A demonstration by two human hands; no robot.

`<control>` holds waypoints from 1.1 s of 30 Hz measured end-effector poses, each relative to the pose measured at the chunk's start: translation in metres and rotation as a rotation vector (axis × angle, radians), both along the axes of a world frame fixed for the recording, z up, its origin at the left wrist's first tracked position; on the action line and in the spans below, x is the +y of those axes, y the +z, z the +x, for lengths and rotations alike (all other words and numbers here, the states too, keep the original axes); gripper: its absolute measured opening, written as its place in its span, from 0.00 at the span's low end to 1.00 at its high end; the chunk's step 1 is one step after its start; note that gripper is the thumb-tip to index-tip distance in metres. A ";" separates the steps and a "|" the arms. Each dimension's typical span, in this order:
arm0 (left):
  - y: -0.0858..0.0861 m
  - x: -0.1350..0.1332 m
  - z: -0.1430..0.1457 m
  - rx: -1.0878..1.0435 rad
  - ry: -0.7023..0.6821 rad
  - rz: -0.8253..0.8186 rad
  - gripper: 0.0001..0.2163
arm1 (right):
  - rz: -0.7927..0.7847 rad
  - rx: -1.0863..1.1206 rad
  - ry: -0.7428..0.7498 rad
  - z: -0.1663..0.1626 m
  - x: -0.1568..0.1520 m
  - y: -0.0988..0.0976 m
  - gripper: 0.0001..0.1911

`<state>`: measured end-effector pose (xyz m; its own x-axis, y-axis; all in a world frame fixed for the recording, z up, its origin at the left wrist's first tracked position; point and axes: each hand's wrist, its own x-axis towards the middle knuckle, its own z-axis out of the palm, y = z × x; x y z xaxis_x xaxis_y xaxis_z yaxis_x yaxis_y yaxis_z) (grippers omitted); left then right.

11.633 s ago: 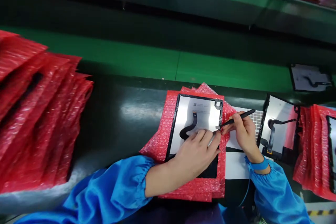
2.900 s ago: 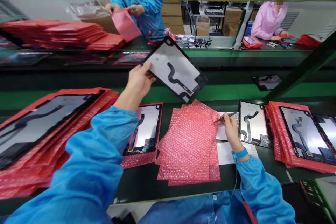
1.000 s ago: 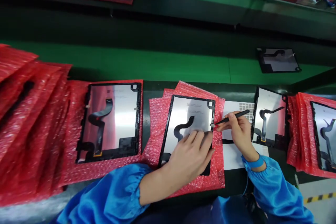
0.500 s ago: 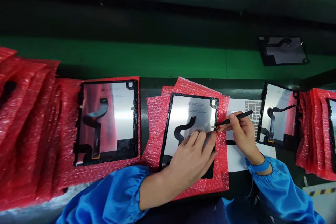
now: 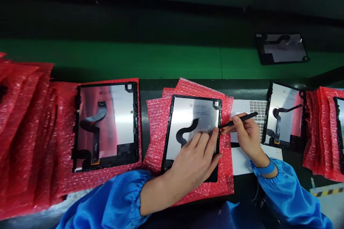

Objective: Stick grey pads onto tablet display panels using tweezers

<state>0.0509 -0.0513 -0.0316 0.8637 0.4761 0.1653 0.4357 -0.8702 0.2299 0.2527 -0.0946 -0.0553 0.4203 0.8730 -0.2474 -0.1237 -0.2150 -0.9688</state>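
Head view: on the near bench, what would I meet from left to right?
Red bubble-wrap pile, left display panel, middle display panel, right hand, right display panel, rightmost red bubble-wrap pile.

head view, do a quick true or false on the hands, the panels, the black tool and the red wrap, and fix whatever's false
1. The right hand holds the black tool. True.
2. The left hand rests on the middle panel. True.
3. The black tool's tip points away from the middle panel. False: it points toward that panel's right edge.
4. The left panel lies on red wrap. True.
5. The middle panel has no red wrap under it. False: red wrap lies under it and sticks out around it.
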 end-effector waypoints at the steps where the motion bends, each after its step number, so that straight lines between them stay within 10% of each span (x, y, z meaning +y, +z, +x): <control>1: 0.000 0.000 0.000 0.003 -0.006 -0.004 0.28 | -0.005 -0.003 0.001 0.000 0.000 0.000 0.19; 10: -0.001 0.007 0.004 0.042 -0.024 -0.044 0.28 | 0.063 -0.042 -0.129 0.011 -0.005 0.009 0.18; 16: 0.011 0.011 0.008 0.006 -0.025 -0.089 0.25 | 0.109 -0.274 -0.241 0.062 -0.076 0.033 0.14; 24: 0.004 -0.063 0.052 0.034 -0.403 -0.108 0.31 | -0.124 -0.331 -0.166 0.115 -0.174 0.008 0.16; 33: -0.013 -0.084 0.060 0.187 -0.438 -0.084 0.35 | -0.175 -0.316 -0.114 0.116 -0.186 -0.003 0.18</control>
